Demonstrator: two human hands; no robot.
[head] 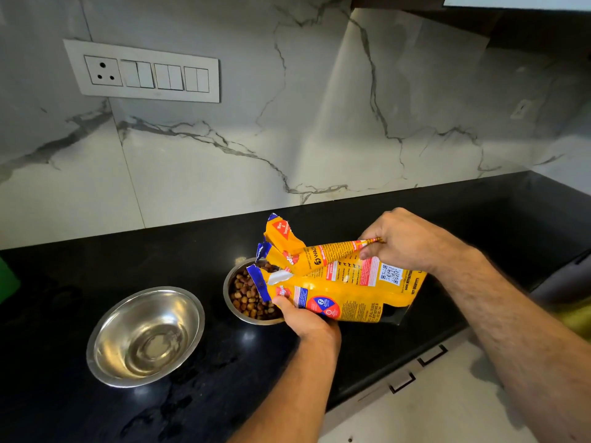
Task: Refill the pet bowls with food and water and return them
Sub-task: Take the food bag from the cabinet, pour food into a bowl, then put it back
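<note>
Just right of the frame's centre, a yellow plastic pet-food bag with a torn blue-edged mouth lies tilted on its side over a small round steel bowl filled with brown kibble, its opening hanging above the bowl's right half and hiding that part of the rim. The likeliest slip from here is spillage: the mouth is ragged and split into several flaps, so if the bag is tipped further, or lifted away without first being levelled, pellets may scatter onto the black polished stone countertop. The bowl already looks well filled, so pouring more could overflow it. The bag also sits very near the bowl's edge, and dragging it sideways might knock or slide the bowl. The left hand comes up from the lower middle of the frame, fingers curled round the bag's lower edge close to the mouth, thumb on the printed face. The right hand reaches in from the lower right, forearm angled up and leftward, pinching a folded upper seam of the bag between thumb and fingertips and holding it raised. In the lower left, well apart from the kibble bowl, stands a larger round steel bowl holding clear water, so by my reading both fills are about done and carrying them back remains.
</note>
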